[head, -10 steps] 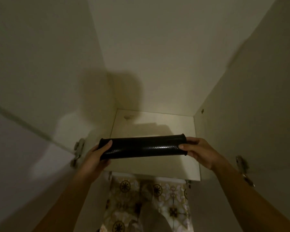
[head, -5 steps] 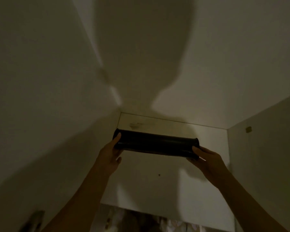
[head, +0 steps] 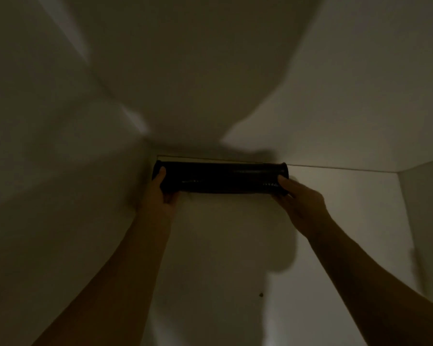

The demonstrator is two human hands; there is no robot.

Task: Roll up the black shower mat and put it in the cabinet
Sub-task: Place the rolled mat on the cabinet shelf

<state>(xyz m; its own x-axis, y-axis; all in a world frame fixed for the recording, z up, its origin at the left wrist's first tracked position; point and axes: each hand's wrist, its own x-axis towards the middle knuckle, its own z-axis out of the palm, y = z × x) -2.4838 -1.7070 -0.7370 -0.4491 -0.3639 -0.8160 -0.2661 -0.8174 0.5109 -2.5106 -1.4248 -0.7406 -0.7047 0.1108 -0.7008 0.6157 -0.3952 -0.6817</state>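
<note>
Black and rolled into a tight tube, the shower mat [head: 220, 177] lies crosswise at the back of the cabinet [head: 335, 201], close against the rear wall on the pale shelf floor. My left hand [head: 160, 196] clasps its left end, thumb over the top and fingers curled underneath. My right hand [head: 300, 203] grips the right end the same way, thumb resting on the roll's upper side. Both my forearms reach in from below. A broad shadow [head: 185, 83] darkens the back wall above the roll.
</note>
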